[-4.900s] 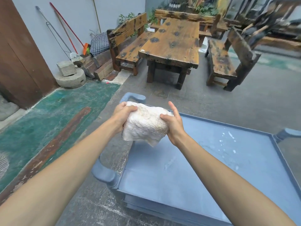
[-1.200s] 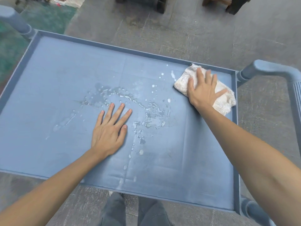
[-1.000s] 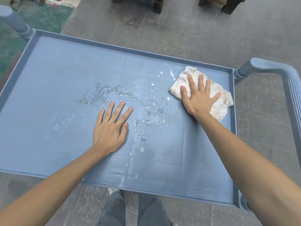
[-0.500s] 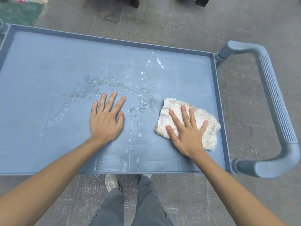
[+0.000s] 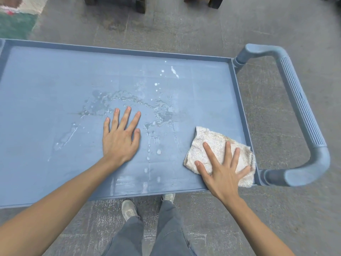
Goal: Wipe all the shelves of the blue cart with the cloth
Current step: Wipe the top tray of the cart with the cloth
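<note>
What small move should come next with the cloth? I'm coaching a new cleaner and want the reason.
Probably slide the white terry cloth left into the puddle of water. The right hand presses it flat at the near right corner of the blue plastic cart's top shelf, while the wet patch beside the left hand looks unwiped.

Cart shelf (image 5: 46, 85): uniform dull blue, rim a shade darker, marked at centre by clear wet streaks (image 5: 129, 102) and small white droplets. Cart handle (image 5: 302, 115): same blue, with fine parallel ribbing along its long grip. Cloth (image 5: 212, 143): off-white terry, nubby texture, faint brownish staining towards its right edge. Floor (image 5: 276, 24): mottled grey with pale scuffs. Mat (image 5: 14, 24) at upper left: green, cream border. Trousers (image 5: 166, 233): grey. Shoes (image 5: 129, 209): light grey.
</note>
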